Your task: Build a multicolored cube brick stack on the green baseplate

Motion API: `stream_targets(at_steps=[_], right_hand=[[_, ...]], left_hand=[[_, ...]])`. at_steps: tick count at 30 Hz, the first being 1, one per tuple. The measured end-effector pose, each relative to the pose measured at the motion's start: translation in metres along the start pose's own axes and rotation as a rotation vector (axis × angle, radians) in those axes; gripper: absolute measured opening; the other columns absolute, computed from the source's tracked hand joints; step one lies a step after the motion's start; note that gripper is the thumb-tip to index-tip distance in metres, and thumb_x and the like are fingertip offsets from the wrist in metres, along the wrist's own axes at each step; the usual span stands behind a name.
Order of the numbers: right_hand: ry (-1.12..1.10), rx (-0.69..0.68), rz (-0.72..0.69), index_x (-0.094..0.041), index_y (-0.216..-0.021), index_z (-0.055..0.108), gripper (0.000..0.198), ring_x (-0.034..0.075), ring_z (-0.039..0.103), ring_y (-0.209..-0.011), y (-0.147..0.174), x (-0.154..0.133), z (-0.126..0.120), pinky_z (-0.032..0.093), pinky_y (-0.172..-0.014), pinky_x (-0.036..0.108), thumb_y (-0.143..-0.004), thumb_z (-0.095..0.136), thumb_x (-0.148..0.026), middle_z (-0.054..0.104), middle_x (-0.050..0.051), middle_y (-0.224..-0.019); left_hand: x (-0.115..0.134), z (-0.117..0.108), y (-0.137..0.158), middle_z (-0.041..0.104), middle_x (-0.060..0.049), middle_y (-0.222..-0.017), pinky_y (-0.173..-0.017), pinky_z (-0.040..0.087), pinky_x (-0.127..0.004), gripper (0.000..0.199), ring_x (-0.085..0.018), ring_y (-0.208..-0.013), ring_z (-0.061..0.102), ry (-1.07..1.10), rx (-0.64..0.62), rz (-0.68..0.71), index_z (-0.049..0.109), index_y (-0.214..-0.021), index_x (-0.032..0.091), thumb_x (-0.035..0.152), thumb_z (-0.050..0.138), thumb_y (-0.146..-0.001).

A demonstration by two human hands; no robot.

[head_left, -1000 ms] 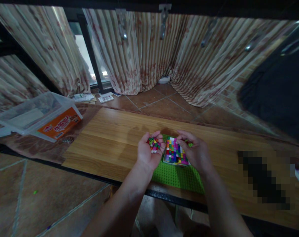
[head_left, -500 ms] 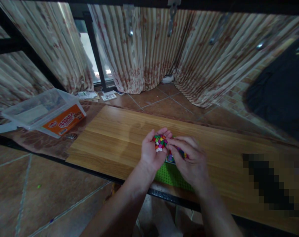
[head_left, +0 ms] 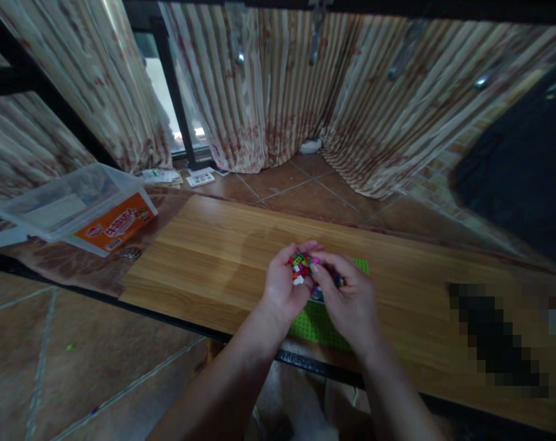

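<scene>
My left hand (head_left: 280,278) is cupped palm up, holding a small heap of coloured toy bricks (head_left: 300,264) in red, green, yellow, white and other colours. Over its fingers reaches my right hand (head_left: 351,291), thumb and fingers pinched at the edge of the heap on what looks like a pink brick (head_left: 315,260). Beneath both hands a green studded baseplate (head_left: 317,324) lies on the wooden board. More coloured pieces on the baseplate show in part under my right hand, which hides most of them.
A clear plastic bin (head_left: 52,211) with an orange label stands at the left on a brown cloth. Papers (head_left: 199,177) lie beyond the wooden board (head_left: 190,257). On the right of the board is a pixelated dark object (head_left: 498,340). Striped curtains (head_left: 287,92) hang behind.
My right hand has drawn slightly left and its fingers now meet a pink brick over the left palm. More of the baseplate's far corner shows. The left hand stays cupped.
</scene>
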State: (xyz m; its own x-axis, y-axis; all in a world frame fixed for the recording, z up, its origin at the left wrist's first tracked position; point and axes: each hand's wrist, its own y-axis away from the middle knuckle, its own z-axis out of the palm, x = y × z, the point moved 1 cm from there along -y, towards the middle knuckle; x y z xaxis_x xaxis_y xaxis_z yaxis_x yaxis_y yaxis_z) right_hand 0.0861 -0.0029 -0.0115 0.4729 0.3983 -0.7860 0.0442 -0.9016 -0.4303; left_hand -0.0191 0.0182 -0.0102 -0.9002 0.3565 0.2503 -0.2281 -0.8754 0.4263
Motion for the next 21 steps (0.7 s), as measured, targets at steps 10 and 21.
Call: stream_targets(at_steps=[10, 21], right_hand=[[-0.268, 0.191, 0.248, -0.021, -0.093, 0.072, 0.019, 0.016, 0.068, -0.075, -0.003, 0.004, -0.003, 0.054, -0.069, 0.03, -0.084, 0.063, -0.036, 0.074, 0.002, -0.084], [-0.151, 0.241, 0.26, -0.02, -0.089, 0.073, 0.021, 0.019, 0.067, -0.077, -0.004, 0.011, -0.006, 0.053, -0.072, 0.034, -0.082, 0.062, -0.037, 0.073, 0.005, -0.086]], left_hand=[[-0.005, -0.007, 0.0, 0.054, 0.001, -0.063, -0.034, 0.017, -0.013, 0.014, -0.001, -0.043, 0.039, -0.24, -0.054, -0.019, 0.059, -0.075, 0.01, 0.023, 0.061, -0.082], [-0.013, -0.002, 0.006, 0.047, 0.005, -0.057, -0.038, 0.019, -0.016, 0.02, -0.002, -0.041, 0.032, -0.644, -0.116, 0.209, 0.052, -0.07, 0.016, 0.03, 0.063, -0.079]])
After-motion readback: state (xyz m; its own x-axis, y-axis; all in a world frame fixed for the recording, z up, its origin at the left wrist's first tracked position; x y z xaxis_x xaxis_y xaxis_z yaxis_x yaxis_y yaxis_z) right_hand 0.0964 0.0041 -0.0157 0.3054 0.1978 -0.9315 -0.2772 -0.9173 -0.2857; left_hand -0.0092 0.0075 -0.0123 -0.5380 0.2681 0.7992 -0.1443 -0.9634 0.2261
